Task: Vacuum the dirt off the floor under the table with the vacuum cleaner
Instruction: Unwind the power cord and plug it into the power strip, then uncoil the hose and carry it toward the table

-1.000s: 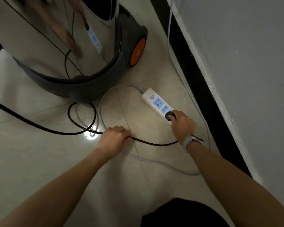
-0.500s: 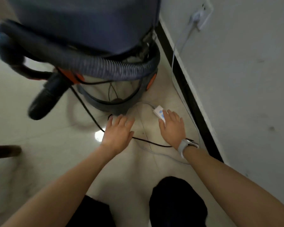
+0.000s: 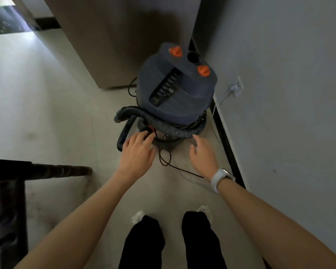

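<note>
Pale tiled floor [image 3: 47, 117] carries the dark grey drum vacuum cleaner [image 3: 176, 90] by the right wall, just beyond your left hand [image 3: 138, 152] and right hand [image 3: 203, 154], both grips apart, holding nothing.

Dim indoor scene, daylight entering from the upper left only.

Brightest on the floor tiles [image 3: 37, 78] at upper left, fading toward the right wall [image 3: 289, 113], grey and flat. Deep shadow across the tall cabinet [image 3: 124, 35] and around the vacuum cleaner [image 3: 175, 90]. Slightly motion-blurred at the left hand [image 3: 138, 152] and right hand [image 3: 202, 154]. Soft and murky at the dark wooden table leg [image 3: 47, 169]. Strongly bowed at the edges, forearms stretched wide by the lens.
</note>
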Demonstrator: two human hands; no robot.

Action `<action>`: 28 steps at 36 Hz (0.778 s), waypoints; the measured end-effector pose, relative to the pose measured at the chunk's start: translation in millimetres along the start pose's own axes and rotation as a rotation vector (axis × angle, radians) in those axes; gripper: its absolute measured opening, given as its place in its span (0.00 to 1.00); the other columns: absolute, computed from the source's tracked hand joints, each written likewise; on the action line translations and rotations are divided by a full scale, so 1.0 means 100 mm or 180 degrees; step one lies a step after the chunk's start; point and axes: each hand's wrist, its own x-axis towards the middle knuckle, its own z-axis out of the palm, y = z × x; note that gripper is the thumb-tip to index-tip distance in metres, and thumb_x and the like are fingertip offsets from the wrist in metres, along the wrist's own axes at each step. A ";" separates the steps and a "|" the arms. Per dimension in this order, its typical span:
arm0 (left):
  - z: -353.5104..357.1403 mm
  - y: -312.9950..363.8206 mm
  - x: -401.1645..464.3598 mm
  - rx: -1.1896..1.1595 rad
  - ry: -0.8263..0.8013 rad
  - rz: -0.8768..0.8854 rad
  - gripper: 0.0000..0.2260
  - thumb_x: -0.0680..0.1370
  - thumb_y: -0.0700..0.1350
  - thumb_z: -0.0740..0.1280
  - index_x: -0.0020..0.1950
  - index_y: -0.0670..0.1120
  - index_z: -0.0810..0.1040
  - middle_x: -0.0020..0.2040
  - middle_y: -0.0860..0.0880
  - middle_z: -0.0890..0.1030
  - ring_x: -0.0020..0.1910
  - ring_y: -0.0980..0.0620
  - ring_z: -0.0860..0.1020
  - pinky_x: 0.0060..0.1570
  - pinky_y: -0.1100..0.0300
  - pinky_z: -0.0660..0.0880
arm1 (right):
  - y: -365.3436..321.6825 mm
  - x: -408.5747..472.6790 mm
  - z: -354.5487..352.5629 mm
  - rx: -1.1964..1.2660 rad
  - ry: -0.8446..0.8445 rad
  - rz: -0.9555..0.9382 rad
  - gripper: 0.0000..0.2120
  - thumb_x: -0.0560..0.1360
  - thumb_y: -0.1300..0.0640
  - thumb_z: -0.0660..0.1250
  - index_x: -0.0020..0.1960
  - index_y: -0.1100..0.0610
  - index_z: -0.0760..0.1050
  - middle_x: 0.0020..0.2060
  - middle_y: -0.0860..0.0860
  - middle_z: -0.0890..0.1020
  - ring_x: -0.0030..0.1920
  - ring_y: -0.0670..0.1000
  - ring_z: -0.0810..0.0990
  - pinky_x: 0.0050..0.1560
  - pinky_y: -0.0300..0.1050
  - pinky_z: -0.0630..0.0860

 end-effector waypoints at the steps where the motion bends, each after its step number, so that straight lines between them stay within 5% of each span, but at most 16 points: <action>1: -0.09 -0.05 -0.01 -0.0009 -0.0011 -0.0060 0.22 0.80 0.49 0.61 0.74 0.48 0.65 0.72 0.46 0.67 0.72 0.45 0.64 0.69 0.49 0.61 | -0.08 -0.02 -0.01 -0.0005 -0.0011 -0.0027 0.21 0.81 0.59 0.56 0.73 0.60 0.62 0.69 0.57 0.69 0.69 0.55 0.67 0.66 0.47 0.66; 11: -0.18 -0.48 0.11 -0.0795 -0.0050 -0.0807 0.19 0.80 0.45 0.62 0.71 0.44 0.69 0.68 0.46 0.71 0.66 0.46 0.69 0.65 0.50 0.69 | -0.43 0.35 0.22 -0.0944 -0.0354 -0.0670 0.22 0.80 0.58 0.58 0.73 0.60 0.63 0.67 0.56 0.71 0.66 0.57 0.68 0.65 0.50 0.68; 17: 0.03 -0.87 0.31 -0.0817 -0.0069 -0.1117 0.19 0.79 0.44 0.63 0.70 0.43 0.71 0.66 0.44 0.73 0.65 0.44 0.70 0.65 0.50 0.68 | -0.56 1.01 0.65 -0.1790 -0.0432 -0.1409 0.25 0.69 0.58 0.73 0.64 0.61 0.73 0.52 0.58 0.79 0.51 0.59 0.78 0.45 0.53 0.78; 22: 0.25 -1.05 0.53 -0.0951 -0.0144 -0.1349 0.19 0.79 0.43 0.64 0.70 0.42 0.71 0.66 0.43 0.72 0.65 0.44 0.70 0.63 0.52 0.67 | -0.48 1.25 1.03 -0.2301 -0.0336 -0.1844 0.20 0.73 0.60 0.58 0.65 0.55 0.73 0.53 0.59 0.77 0.47 0.59 0.76 0.41 0.50 0.76; 28: 0.47 -1.09 0.80 -0.1031 -0.0384 -0.1320 0.20 0.79 0.43 0.63 0.71 0.41 0.69 0.67 0.43 0.71 0.64 0.44 0.71 0.63 0.53 0.68 | -0.27 1.41 1.12 -0.2500 -0.0058 -0.2338 0.23 0.74 0.62 0.54 0.66 0.51 0.73 0.57 0.60 0.68 0.49 0.59 0.68 0.39 0.50 0.74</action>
